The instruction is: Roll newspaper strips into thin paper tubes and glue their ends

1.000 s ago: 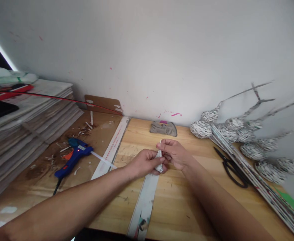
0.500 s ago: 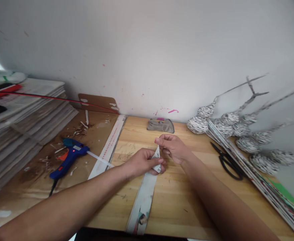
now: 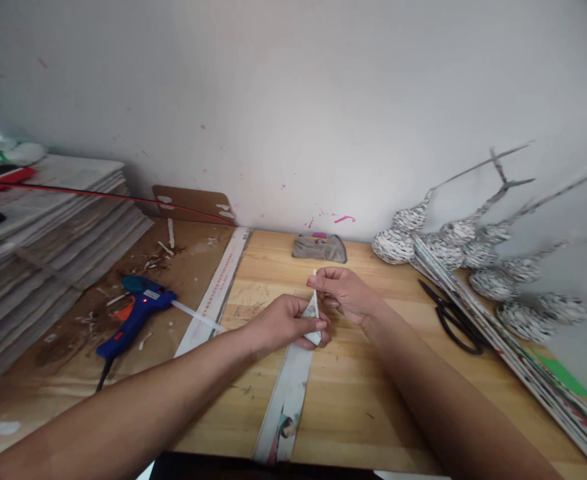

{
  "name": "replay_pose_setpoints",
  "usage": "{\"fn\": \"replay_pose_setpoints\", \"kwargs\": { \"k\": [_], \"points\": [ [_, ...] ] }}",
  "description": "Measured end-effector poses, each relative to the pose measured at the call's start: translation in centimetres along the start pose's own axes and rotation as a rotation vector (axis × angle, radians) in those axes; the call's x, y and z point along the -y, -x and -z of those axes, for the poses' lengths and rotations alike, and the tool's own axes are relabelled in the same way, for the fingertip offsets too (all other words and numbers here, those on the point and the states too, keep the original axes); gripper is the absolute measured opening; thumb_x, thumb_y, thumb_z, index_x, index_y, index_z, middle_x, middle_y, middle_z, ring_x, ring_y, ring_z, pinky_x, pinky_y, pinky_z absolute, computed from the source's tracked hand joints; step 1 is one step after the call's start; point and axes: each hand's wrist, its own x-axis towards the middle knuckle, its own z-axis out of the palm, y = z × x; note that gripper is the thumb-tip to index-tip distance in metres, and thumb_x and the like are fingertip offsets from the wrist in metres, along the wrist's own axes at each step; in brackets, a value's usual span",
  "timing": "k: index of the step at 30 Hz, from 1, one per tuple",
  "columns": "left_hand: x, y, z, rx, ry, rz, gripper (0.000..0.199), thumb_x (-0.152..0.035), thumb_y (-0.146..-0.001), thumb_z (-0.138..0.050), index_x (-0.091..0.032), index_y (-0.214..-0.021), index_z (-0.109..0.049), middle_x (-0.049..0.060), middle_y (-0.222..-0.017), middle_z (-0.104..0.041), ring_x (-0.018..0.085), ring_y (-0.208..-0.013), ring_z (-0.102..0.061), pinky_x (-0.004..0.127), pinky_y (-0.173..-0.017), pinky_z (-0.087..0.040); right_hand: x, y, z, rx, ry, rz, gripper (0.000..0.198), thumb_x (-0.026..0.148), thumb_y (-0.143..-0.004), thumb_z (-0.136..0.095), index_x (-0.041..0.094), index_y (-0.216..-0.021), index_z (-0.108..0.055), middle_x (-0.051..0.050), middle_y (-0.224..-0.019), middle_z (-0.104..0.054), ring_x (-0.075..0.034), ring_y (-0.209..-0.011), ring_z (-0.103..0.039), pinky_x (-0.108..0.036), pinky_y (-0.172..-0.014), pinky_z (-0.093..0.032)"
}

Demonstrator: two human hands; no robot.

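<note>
At frame centre, our left hand [image 3: 284,323] gripped the paper [image 3: 311,309] low, seemingly steadying it, while our right hand [image 3: 346,294] pinched it higher. Cardboard [image 3: 66,377] at left probably shielded the tabletop [image 3: 353,393].

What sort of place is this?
Probably a small papercraft workspace: there's a glue gun, scissors and a group of woven gourd shapes, apparently made of paper.

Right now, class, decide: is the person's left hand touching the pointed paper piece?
Touching. The head view shows the left hand gripping the paper piece, its thumb lying across the front, with paper visible above and below.
</note>
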Motion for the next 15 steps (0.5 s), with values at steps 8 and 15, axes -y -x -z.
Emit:
{"fn": "replay_pose_setpoints", "kwargs": {
  "k": [8, 15],
  "points": [
    [0.02, 0.01, -0.03, -0.008, -0.02, 0.002, 0.027, -0.038, -0.078, -0.068, -0.014, -0.09, -0.068, 0.006, -0.085, -0.07, 0.017, -0.082, -0.064, 0.031, -0.072, -0.052, 0.3, 0.11, -0.09, 0.02, -0.01, -0.014, 0.032, 0.037, -0.062, -0.081, 0.013, -0.064, -0.06, 0.006, -0.049, -0.046, -0.002, -0.039, -0.031, -0.019, -0.037, -0.013],
    [0.31, -0.17, 0.14, -0.027, 0.036, -0.003, 0.028, -0.036, -0.075, -0.07, -0.015, -0.093, -0.067, 0.005, -0.082, -0.07, 0.016, -0.079, -0.064, 0.03, -0.071, -0.052, 0.31, 0.07, 0.16, 0.065, 0.025, 0.002, 0.037, 0.047, -0.069, -0.074, 0.012, -0.081, -0.068, 0.002, -0.055, -0.051, -0.005, -0.045, -0.039, -0.019, -0.037, -0.016]
  ]
}}
